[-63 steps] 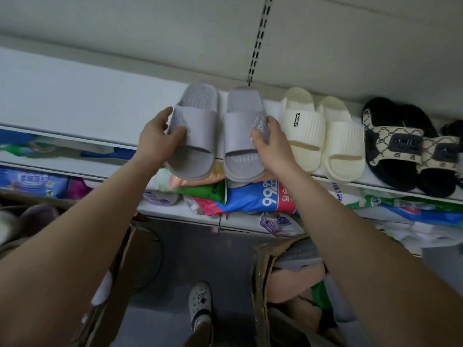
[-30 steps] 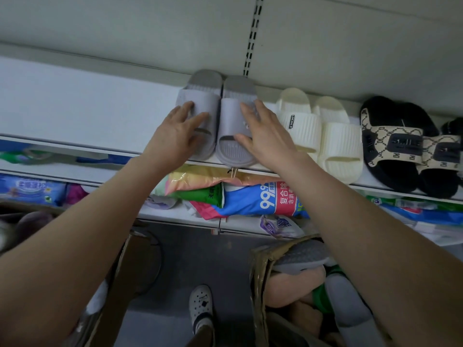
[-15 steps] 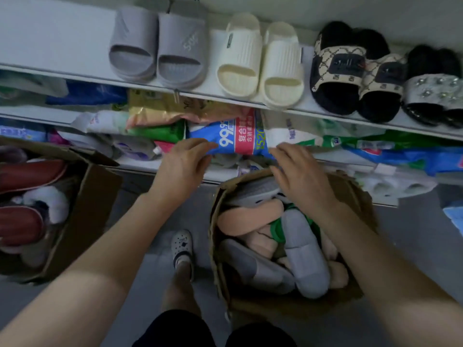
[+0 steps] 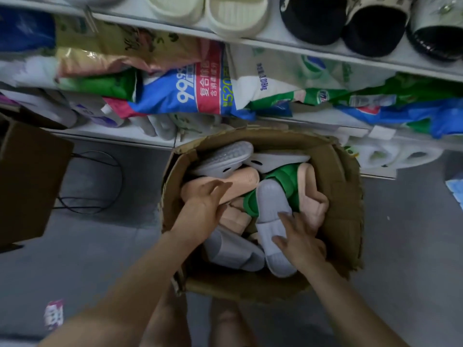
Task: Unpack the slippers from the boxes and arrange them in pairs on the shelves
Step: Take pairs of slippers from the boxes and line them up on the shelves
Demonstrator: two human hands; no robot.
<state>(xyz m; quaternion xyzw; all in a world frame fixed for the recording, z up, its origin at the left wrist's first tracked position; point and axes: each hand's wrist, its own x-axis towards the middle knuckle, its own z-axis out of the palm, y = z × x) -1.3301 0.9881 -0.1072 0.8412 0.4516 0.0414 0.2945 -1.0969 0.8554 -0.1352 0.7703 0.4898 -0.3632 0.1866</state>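
Observation:
An open cardboard box on the floor holds several loose slippers: peach, grey, green and white. My left hand reaches in from the left and grips a peach slipper, fingers on top and thumb below. My right hand lies on the strap of a grey slipper with its fingers spread. A green slipper sits just behind that one, and a second grey slipper lies under my left wrist. On the top shelf stand a cream pair and black slippers.
Bags of detergent and other packets crowd the middle shelf above the box. A second cardboard box stands at the left, with a black cable on the grey floor beside it. My legs are below the box.
Both hands left the grey pair on the top shelf and dropped into the box. My view tilted down; the left hand now grips a peach slipper and the right rests on a grey one.

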